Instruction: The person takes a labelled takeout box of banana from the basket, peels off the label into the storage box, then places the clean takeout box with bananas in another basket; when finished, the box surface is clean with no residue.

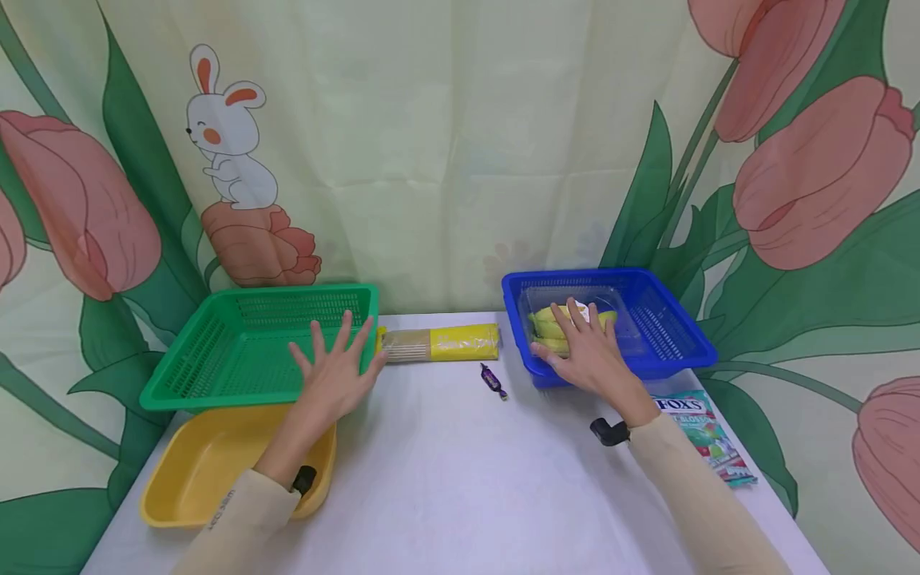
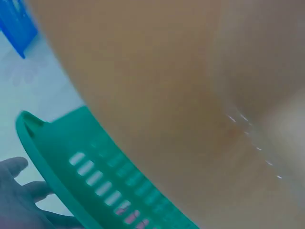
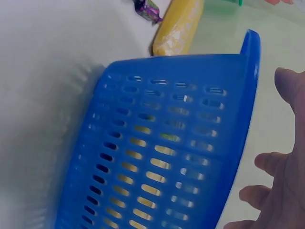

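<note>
My left hand (image 1: 334, 383) is spread with straight fingers over the front right part of a green basket (image 1: 194, 399), holding nothing. In the left wrist view its fingers (image 2: 35, 191) show beside the green basket's wall. My right hand (image 1: 591, 351), fingers also spread, is over the front of a blue basket (image 1: 664, 335). Below it, inside that basket, lies a clear plastic box of bananas (image 1: 546, 330), partly hidden by the hand. The right wrist view shows the hand beside the blue basket's slotted wall (image 3: 157, 143), apart from it.
A yellow basin (image 1: 208, 447) stands in front of the green basket, below my left forearm. Between the baskets lie a yellow-wrapped pack of noodle-like sticks (image 1: 463, 342) and a purple wrapped candy (image 1: 493, 381). A Fox's candy bag (image 1: 707, 439) sits at the right edge, partly behind my right sleeve.
</note>
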Available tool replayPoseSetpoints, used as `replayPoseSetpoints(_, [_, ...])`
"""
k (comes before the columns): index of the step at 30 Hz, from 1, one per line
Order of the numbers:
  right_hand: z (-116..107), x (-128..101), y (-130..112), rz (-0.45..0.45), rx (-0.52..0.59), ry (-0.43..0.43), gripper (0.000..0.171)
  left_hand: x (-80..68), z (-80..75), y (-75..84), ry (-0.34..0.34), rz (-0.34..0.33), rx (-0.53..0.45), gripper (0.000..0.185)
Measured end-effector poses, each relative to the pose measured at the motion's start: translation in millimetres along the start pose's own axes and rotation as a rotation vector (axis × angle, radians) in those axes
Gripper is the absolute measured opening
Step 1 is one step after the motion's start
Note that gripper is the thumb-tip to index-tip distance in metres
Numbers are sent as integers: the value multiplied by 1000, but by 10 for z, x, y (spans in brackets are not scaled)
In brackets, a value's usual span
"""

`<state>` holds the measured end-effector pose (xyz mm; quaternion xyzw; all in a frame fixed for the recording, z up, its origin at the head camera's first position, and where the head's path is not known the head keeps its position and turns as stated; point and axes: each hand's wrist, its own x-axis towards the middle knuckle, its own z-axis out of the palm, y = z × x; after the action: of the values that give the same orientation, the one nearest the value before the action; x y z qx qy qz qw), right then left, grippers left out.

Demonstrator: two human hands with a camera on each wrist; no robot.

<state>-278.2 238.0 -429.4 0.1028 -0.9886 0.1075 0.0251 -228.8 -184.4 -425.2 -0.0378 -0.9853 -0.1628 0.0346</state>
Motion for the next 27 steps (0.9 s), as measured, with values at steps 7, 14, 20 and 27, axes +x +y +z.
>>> replayPoseSetpoints(7, [-116, 62, 106, 25, 35, -22, 96, 25, 23, 250, -22, 25, -82, 76])
replayPoseSetpoints(14, [-313, 141, 327, 43, 87, -13, 96, 20, -47, 548, -46, 53, -122, 73])
replayPoseSetpoints(20, [-476, 216, 507, 34, 125, -26, 95, 63, -31, 849, -86, 92, -151, 73])
replayPoseSetpoints(27, [-585, 321, 663, 77, 179, -88, 98, 200, 117, 1137, -119, 126, -268, 72])
